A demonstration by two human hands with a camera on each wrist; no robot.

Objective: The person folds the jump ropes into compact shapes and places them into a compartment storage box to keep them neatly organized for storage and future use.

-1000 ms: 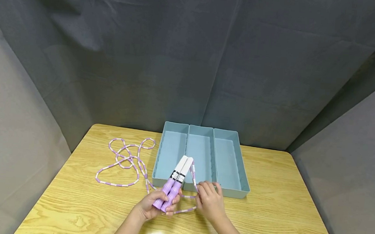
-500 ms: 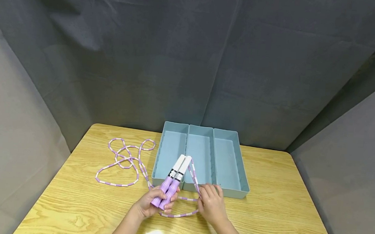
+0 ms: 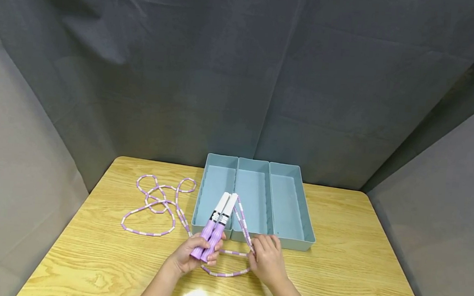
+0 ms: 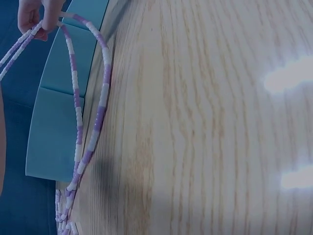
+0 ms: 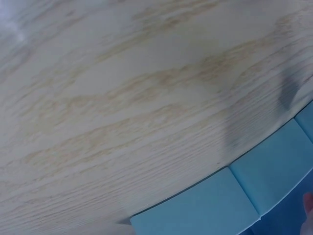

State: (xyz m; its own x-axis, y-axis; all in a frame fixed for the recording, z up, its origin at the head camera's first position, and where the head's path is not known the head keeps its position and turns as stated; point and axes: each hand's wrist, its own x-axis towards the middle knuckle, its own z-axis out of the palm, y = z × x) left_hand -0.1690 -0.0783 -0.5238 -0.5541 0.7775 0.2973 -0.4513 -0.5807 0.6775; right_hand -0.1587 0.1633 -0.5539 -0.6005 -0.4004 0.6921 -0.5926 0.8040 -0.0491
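Note:
In the head view my left hand (image 3: 190, 256) grips both purple-and-white handles (image 3: 215, 229) of a jump rope, held side by side and tilted with their white ends up. To its right, my right hand (image 3: 268, 258) pinches the rope's purple-and-white beaded strands, which run down from the handle tips. From those fingers, a bight of beaded rope (image 4: 105, 90) curves back beneath my left hand. The remaining rope (image 3: 148, 234) lies in loose, crossing loops on the table at left. The left wrist view shows my right hand (image 4: 51, 14) with strands at its fingertips.
Behind the hands stands a blue-grey organizer box (image 3: 292, 244) with three side-by-side compartments; its front wall (image 5: 195, 210) also shows in the right wrist view. A wood-grain table (image 3: 348, 266) lies beneath. Dark curtain (image 3: 184, 71) hangs behind it, with lighter panels on both sides.
My left hand and the handles have shifted slightly left, the handle tips a little up. My right hand has moved slightly right. The strands between them now spread wider, and the lower bight hangs fuller.

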